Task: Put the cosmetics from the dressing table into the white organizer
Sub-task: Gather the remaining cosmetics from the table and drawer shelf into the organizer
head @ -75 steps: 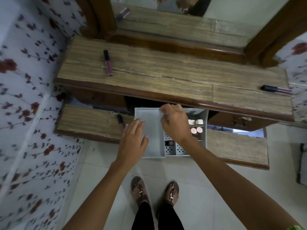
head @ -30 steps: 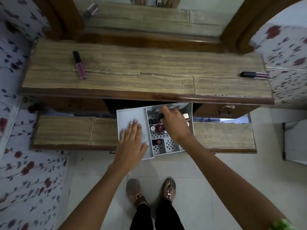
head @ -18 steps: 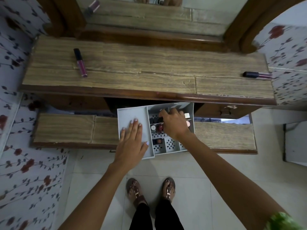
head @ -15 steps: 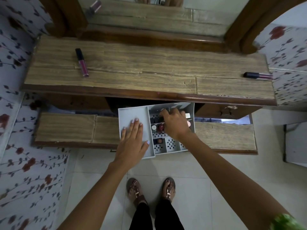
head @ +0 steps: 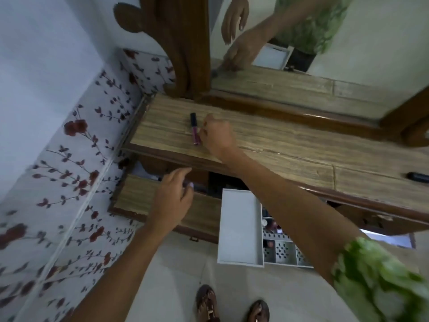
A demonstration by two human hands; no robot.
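Observation:
A pink lip gloss tube (head: 194, 130) with a black cap lies flat on the left part of the wooden dressing table top (head: 290, 145). My right hand (head: 218, 137) reaches across to it, curled fingertips at the tube's right side; the tube still rests on the wood. Lower down, my left hand (head: 173, 197) hovers with fingers apart over the lower shelf (head: 132, 196), holding nothing. The white organizer (head: 240, 226) sits below the table edge; its right compartments hold several small cosmetics and are partly hidden by my right forearm. A dark tube (head: 417, 176) lies at the table's far right.
A wood-framed mirror (head: 301, 54) stands behind the table top and reflects my hands. A flower-patterned wall (head: 76, 182) closes the left side. Below are a pale tiled floor (head: 267, 289) and my sandalled feet (head: 206, 303).
My right hand left the organizer's compartments and moved up and left to the pink lip gloss. My left hand lifted off the organizer's tray and shifted left. The view swung left.

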